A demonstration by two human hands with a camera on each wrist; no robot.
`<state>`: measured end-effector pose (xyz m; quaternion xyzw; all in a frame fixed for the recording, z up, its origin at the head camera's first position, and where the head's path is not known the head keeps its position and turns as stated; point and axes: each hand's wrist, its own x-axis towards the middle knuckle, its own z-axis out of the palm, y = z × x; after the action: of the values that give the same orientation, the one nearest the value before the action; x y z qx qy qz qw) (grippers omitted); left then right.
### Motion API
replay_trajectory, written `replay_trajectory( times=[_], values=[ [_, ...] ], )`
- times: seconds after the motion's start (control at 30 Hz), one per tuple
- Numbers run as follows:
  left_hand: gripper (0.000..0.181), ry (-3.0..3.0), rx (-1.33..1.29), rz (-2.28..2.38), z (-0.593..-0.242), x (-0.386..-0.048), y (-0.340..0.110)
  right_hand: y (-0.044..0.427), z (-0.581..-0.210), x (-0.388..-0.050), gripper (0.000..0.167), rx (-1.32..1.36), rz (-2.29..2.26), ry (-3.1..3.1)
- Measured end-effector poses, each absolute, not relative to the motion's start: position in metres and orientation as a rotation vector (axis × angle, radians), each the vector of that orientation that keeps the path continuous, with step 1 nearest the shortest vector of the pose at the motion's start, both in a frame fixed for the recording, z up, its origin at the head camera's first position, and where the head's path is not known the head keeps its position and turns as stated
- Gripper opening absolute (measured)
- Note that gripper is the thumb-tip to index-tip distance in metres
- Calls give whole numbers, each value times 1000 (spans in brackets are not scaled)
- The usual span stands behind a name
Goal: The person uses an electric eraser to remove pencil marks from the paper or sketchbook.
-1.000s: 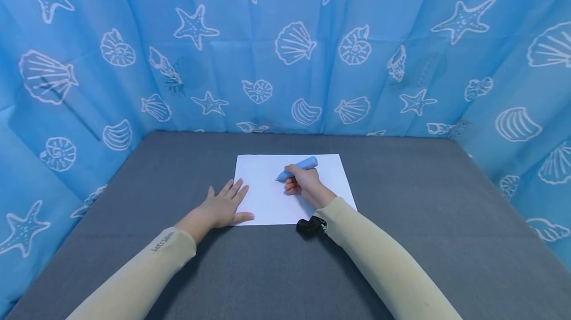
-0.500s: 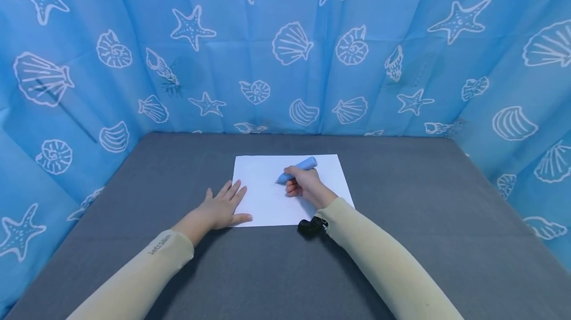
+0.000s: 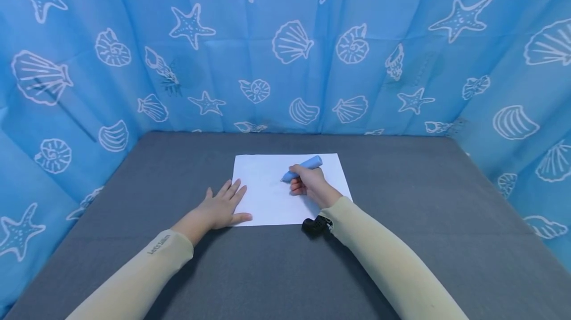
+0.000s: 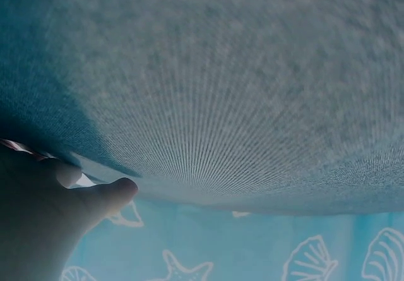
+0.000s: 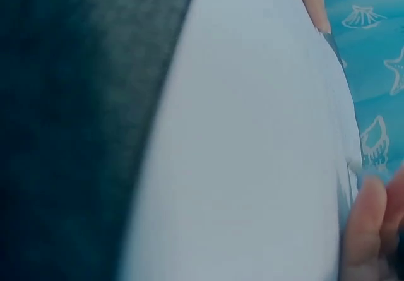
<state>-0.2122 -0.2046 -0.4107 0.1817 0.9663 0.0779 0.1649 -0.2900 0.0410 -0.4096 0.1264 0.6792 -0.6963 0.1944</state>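
A white sheet of paper [image 3: 258, 206] lies on the grey table, its lower half filling much of the right wrist view. My left hand [image 3: 220, 210] rests with spread fingers across the sheet's left edge. Over the middle of the paper, my right hand [image 3: 314, 185] pinches a thick light-blue pen [image 3: 311, 162] with a narrow tip. The pen slants, its tip low toward the left and its blunt end up to the right. Whether the tip touches the paper I cannot tell. The right wrist view shows right-hand fingertips [image 5: 366, 215] close to the sheet; the pen there is mostly hidden.
Grey cloth covers the table [image 3: 401, 211]. A blue curtain [image 3: 321, 77] with white shells and starfish hangs behind it and along both sides. A small black device [image 3: 314, 227] sits at the right wrist, by the paper's lower edge.
Over the last half second my right hand has shifted slightly to the right with the pen. The left hand has stayed on the paper's edge.
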Motion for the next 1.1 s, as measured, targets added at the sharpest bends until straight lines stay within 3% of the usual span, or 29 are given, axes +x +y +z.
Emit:
replay_trajectory(
  times=[0.77,1.1],
  values=[
    [92,2740,531,222,-410,-211,-205,47,-411,-292,22,404,-1992,1922],
    [86,2753,529,248,-409,-210,-203,42,-410,-290,22,381,-1979,1914]
  ],
)
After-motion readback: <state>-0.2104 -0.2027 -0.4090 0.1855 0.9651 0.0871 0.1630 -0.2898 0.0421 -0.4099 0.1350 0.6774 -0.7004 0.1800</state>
